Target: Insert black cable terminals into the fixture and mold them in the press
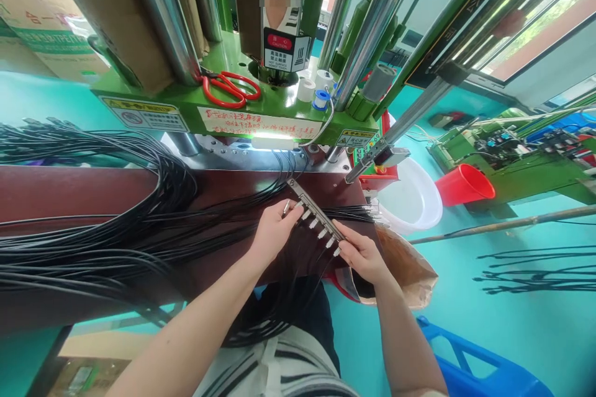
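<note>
At bench (69,192) centre, a jig (313,209) w/ plugs is gripped at its lower end by the right hand (361,254); a plug (286,206) is pinched by the left hand (274,229) just beside it, black cables (116,242) spread to the left.

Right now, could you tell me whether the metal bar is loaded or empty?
Loaded: the metal bar carries a row of silver plugs, their black cables trailing below.

— What did the left hand (274,231) hold?
— A metal plug (285,206), pinched just beside the metal bar (311,214) on the counter (69,192).
— And the right hand (362,254)?
— It clasped the bar's near end. Black cables (116,242) fanned leftward, and red scissors (228,88) lay on the green machine (186,102).
</note>
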{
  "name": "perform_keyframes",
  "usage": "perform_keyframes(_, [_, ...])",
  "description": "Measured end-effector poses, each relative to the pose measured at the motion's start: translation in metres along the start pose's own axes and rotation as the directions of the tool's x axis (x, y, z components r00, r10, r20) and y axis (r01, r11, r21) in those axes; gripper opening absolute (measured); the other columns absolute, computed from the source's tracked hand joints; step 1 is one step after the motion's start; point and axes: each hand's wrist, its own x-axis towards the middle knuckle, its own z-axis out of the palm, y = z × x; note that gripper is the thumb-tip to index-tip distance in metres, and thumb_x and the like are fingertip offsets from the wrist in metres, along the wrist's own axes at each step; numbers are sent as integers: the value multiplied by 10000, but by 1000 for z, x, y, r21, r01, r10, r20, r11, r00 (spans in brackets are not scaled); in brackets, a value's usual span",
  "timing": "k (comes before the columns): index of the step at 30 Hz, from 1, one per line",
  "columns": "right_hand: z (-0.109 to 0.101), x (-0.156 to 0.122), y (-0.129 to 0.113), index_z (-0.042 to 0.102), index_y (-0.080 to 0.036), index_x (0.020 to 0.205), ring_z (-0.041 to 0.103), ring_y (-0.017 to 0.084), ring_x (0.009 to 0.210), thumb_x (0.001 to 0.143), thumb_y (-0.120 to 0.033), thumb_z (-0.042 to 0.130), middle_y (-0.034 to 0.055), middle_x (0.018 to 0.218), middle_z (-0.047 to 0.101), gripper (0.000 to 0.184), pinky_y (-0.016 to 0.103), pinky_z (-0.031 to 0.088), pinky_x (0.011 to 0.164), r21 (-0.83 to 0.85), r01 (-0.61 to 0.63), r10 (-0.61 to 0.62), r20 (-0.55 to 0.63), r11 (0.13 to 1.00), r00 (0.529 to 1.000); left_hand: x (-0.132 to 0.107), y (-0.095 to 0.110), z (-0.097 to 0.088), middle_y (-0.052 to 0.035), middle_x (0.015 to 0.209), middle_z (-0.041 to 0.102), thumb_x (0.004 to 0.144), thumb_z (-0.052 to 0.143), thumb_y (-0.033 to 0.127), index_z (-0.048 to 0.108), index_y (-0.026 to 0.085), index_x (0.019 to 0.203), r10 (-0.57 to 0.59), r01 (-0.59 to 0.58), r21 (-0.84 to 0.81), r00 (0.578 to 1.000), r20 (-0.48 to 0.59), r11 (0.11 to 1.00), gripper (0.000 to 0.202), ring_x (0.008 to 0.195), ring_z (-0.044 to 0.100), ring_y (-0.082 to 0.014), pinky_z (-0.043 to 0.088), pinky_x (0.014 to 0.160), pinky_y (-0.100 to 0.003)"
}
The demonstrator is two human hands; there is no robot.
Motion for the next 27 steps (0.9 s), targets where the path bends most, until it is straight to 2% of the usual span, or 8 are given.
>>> perform_keyframes(5, [2, -8, -1, 509, -215, 1244, 269, 59, 452, 834, -346, 525, -58, 542, 317, 431, 208, 208, 410, 195, -18, 40, -112, 981, 993, -1, 16, -9, 46, 493, 400, 805, 401, 465, 586, 153, 746, 23, -31, 49, 986, 164, 998, 368, 425, 331, -67, 245, 388, -188])
perform_keyframes(9, [-6, -35, -1, 540, -220, 1202, 301, 60, 431, 801, -377, 560, -57, 533, 335, 431, 184, 193, 373, 230, -57, 134, -336, 971, 932, -2, 55, -47, 30, 581, 515, 830, 402, 438, 587, 163, 891, -12, -12, 71, 944, 331, 997, 336, 369, 318, -37, 207, 344, -174])
perform_keyframes(13, [-12, -69, 15, 531, -251, 1196, 319, 57, 413, 792, -368, 574, -61, 530, 352, 423, 180, 247, 364, 284, 62, 130, -608, 957, 784, 3, 120, -74, 32, 575, 545, 838, 438, 340, 529, 187, 912, 228, -206, -253, 972, 62, 945, 193, 402, 456, -70, 314, 373, -188])
perform_keyframes(17, [-1, -92, 33, 473, -281, 1239, 337, 52, 393, 810, -345, 550, -47, 568, 442, 440, 183, 270, 361, 243, 191, 49, -730, 951, 682, 14, 164, -34, 39, 710, 611, 785, 495, 144, 477, 210, 848, 545, -563, -378, 822, -163, 735, 93, 541, 520, -73, 402, 537, -216])
perform_keyframes(19, [5, -99, 36, 462, -280, 1246, 349, 53, 387, 805, -330, 558, -45, 565, 467, 454, 175, 259, 351, 193, 221, -6, -740, 956, 672, 21, 158, 8, 32, 760, 630, 783, 468, 149, 480, 208, 844, 594, -569, -308, 804, -13, 763, 86, 530, 504, -72, 398, 528, -220])
perform_keyframes(23, [7, -106, 28, 487, -238, 1228, 378, 61, 392, 788, -324, 577, -42, 553, 493, 457, 188, 309, 354, 128, 151, -27, -671, 980, 741, 32, 95, 87, 35, 566, 562, 744, 453, 164, 549, 168, 712, 370, -406, -30, 796, 479, 913, 102, 499, 492, -89, 397, 544, -235])
perform_keyframes(25, [0, -107, 19, 484, -225, 1227, 483, 98, 468, 771, -344, 594, -8, 636, 575, 484, 225, 404, 413, 101, 66, 8, -602, 993, 798, 35, 60, 104, 39, 459, 493, 715, 459, 165, 523, 160, 594, 125, -243, 89, 740, 661, 966, 137, 449, 476, -96, 386, 503, -233])
perform_keyframes(27, [-12, -104, 8, 492, -208, 1205, 581, 157, 616, 753, -362, 612, 37, 769, 641, 492, 279, 488, 533, 53, -47, 68, -523, 997, 850, 37, 35, 102, 32, 473, 506, 716, 429, 153, 531, 155, 645, 32, -167, 130, 724, 689, 977, 125, 459, 510, -106, 404, 493, -230])
